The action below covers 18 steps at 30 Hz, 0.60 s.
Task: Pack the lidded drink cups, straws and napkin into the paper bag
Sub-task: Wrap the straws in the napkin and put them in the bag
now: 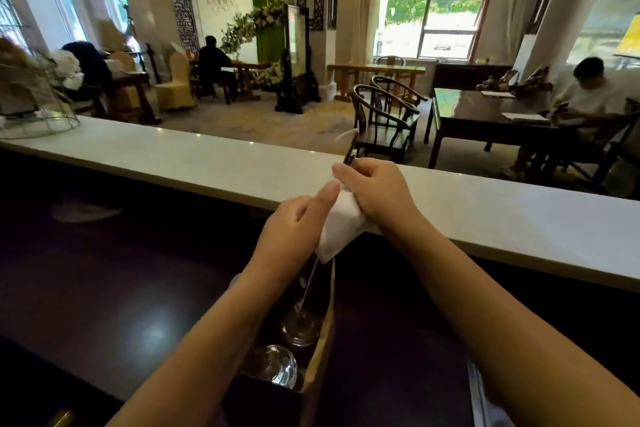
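Both hands meet above the open paper bag (320, 350), which stands on the dark counter below me. My left hand (294, 225) and my right hand (375, 189) together grip a folded white napkin (341, 224). Dark wrapped straws (350, 152) stick up out of my right fist, and a thin end hangs below the napkin into the bag. Inside the bag stand two cups with clear dome lids, one near (275, 364) and one farther (301, 322).
A pale raised counter ledge (180, 156) runs across in front of the bag. A glass dome with flowers (34, 94) sits at its left end. Beyond are wooden chairs (384, 118), tables and seated people.
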Each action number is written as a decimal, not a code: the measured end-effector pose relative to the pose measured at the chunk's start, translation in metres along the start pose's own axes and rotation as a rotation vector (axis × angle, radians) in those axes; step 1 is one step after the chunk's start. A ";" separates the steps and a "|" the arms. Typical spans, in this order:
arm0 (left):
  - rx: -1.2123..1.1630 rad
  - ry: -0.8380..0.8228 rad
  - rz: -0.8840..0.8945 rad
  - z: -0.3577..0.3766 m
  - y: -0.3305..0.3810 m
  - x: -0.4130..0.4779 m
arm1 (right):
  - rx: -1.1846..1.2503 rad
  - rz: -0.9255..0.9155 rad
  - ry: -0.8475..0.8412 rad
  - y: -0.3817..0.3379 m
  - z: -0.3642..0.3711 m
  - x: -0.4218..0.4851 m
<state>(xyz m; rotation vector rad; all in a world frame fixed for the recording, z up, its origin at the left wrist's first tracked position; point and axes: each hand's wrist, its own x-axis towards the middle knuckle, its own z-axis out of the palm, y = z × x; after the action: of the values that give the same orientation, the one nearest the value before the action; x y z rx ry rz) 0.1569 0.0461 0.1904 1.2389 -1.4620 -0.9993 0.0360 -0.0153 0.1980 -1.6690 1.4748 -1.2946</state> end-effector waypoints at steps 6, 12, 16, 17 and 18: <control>0.099 -0.124 -0.205 -0.033 -0.005 0.017 | -0.113 -0.049 -0.110 -0.011 0.031 0.007; 0.081 -0.142 -0.185 -0.064 -0.035 0.018 | 0.096 0.143 -0.126 -0.012 0.034 0.014; -0.012 -0.039 -0.200 -0.096 -0.061 0.019 | 0.121 0.218 -0.132 -0.004 0.029 0.020; -0.022 -0.002 -0.193 -0.104 -0.067 0.019 | 0.082 0.231 -0.144 -0.001 0.031 0.018; -0.028 0.032 -0.189 -0.111 -0.072 0.019 | 0.021 0.245 -0.168 0.004 0.034 0.016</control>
<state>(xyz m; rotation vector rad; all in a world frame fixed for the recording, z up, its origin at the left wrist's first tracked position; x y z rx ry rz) 0.2806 0.0153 0.1484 1.3860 -1.3197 -1.1162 0.0636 -0.0374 0.1861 -1.4904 1.5049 -1.0099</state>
